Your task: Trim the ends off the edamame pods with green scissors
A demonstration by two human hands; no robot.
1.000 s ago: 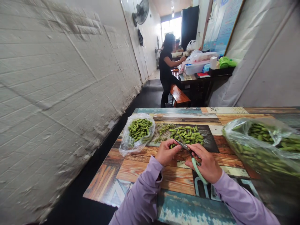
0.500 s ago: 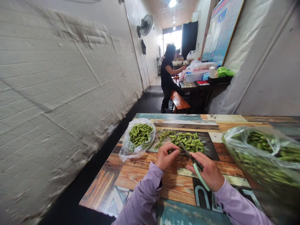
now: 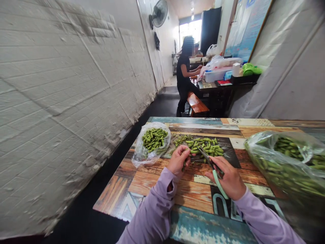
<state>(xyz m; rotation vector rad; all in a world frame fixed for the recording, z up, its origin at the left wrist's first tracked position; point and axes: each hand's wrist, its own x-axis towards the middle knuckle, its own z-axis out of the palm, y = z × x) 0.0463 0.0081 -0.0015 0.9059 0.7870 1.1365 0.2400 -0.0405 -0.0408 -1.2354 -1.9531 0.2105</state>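
Observation:
My left hand [image 3: 179,160] is closed in a pinch, with the tip of a green soybean pod [image 3: 193,151] at its fingertips; more may be hidden in the curled fingers. My right hand [image 3: 228,178] grips scissors [image 3: 217,183] with mint-green handles, their dark blades pointing toward the pod and up over the pile. Just beyond both hands, a heap of pods [image 3: 213,149] lies on a dark patch of the tabletop. Small clipped bits [image 3: 183,139] are scattered to its left. A clear plastic bag [image 3: 138,158] of pods sits open at the left.
At the right stands a larger clear bag [image 3: 261,162] full of pods. The patterned table [image 3: 149,183] has its left edge beside a dark floor and white brick-pattern wall [image 3: 63,101]. Farther back, a person in black [image 3: 183,73] sits on an orange bench [image 3: 197,102] at another table.
The view has tilted down slightly. My left hand has shifted a little away and left, and the gap between its fingertips and the scissors has widened. The seated person's arms have moved slightly.

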